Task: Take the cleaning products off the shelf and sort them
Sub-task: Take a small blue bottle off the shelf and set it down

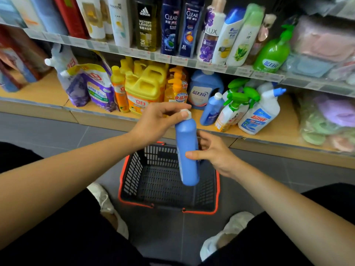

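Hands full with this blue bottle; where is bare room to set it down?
Inside the black plastic basket with red rim; also the wooden shelf board left of the purple refill pouches. From yellow jugs to white bottles: crowded.

Grey tiled floor (48, 131), pale wooden shelf (278, 129); grey price rail (107, 47) above

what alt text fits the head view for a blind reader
A blue bottle is held over a black, red-rimmed shopping basket on the floor: the left hand pinches its white cap, the right hand grips its body. Behind, a shelf holds detergents.
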The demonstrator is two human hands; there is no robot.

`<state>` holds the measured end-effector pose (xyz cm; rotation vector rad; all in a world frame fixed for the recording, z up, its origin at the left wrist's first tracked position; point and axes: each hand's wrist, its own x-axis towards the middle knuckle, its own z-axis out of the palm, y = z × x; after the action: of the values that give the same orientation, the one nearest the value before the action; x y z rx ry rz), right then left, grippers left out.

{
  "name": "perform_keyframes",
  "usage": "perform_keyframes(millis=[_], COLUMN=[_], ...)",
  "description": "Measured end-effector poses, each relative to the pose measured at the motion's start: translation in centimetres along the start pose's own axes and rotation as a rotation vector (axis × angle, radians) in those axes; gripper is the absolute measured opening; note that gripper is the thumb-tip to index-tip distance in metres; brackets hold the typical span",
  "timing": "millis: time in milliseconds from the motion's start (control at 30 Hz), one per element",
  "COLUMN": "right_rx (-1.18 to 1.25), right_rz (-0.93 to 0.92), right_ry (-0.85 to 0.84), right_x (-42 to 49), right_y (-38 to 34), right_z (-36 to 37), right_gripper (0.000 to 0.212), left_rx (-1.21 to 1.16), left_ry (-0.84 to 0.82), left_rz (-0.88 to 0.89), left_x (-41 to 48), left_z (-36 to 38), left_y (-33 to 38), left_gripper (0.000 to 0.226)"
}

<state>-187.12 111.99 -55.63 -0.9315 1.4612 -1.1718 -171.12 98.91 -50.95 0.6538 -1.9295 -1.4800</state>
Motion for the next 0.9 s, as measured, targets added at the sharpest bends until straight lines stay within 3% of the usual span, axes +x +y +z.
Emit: perform_keyframes(millis=[133,233,433,600,767,900], right_rx=[0.191,0.204,0.139,0.082,0.089,0.073], right_rz=[0.133,0.185,0.165,0.182,0.209,0.198], right_ry=[-0.202,-0.263,-0.174,-0.163,-0.144,-0.133], right_x=[-0.3,0.0,1.0,1.0,0.9,0.7], right_y=[2.1,3.4,5.0,6.3,6.5,6.6], right_z=[-1.2,-1.5,-1.0,-0.4,-0.4,-0.5], right_gripper=[0.054,0.054,0.059,0.057,0.062,0.06], left_rx=[-0.051,-0.119,0.018,-0.109,-0.114,-0.039], left_ry=[-0.127,-0.084,-0.06,-0.014,-0.07,-0.114], left_rz=[-0.061,-0.129,-0.136,-0.32,-0.265,-0.222], left_x=[0.4,0.0,-0.2,-0.4,-0.7,-0.6], left_z=[-0.3,0.4,0.2,0.2,0.4,0.5], left_y=[-2.2,-3.9,-5.4,-6.7,-7.0,-6.5], left_gripper=[0.029,0.028,0.023,0.03,0.017,0.023])
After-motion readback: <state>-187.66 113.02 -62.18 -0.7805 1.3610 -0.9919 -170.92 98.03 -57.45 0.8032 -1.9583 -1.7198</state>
